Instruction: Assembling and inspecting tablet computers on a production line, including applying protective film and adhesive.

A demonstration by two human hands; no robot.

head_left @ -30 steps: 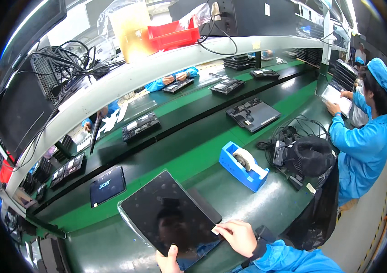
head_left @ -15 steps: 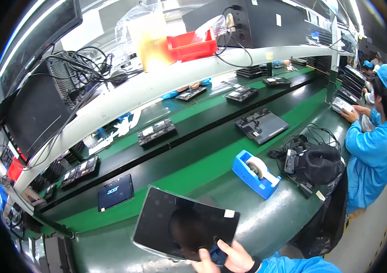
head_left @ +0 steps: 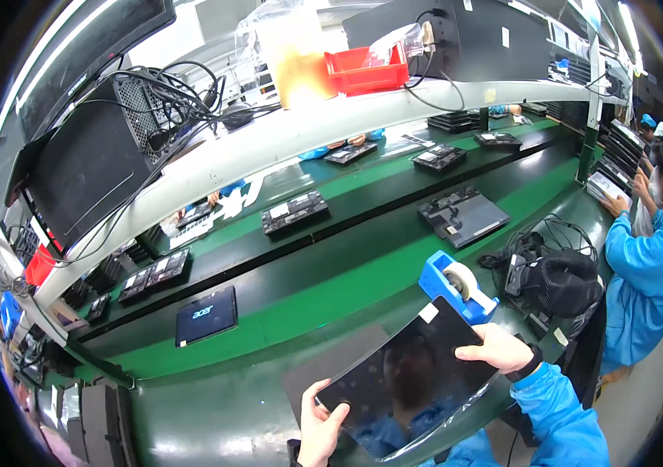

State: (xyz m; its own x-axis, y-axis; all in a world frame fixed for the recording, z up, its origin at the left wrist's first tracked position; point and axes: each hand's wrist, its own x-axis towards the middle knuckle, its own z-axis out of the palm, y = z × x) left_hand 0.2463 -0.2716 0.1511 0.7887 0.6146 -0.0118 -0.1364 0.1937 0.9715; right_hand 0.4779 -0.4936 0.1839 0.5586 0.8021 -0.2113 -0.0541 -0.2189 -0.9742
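I hold a glossy black screen panel [head_left: 417, 381] between both hands, tilted above the bench near me. A small pale sticker is on its far corner, and clear film hangs along its near edge. My left hand [head_left: 320, 426] grips the left edge, thumb on the glossy face. My right hand [head_left: 501, 350] grips the right edge, its thumb also on the face. The fingers behind the panel are hidden. A dark grey flat sheet [head_left: 304, 377] lies on the bench, partly under the panel. Just beyond the panel stands a blue tape dispenser [head_left: 442, 284] with a white roll.
On the green bench [head_left: 199, 405], a dark lid-like panel [head_left: 207, 316] lies left and an opened laptop base [head_left: 464, 218] lies beyond the dispenser. Tangled cables and a black mesh object [head_left: 557, 282] sit right. A shelf [head_left: 269, 132] spans above. A person in blue [head_left: 650, 257] works at right.
The panel has turned and shifted right. My left hand has moved from the lower right corner to the left edge, and my right hand now holds the right edge. The view has shifted slightly.
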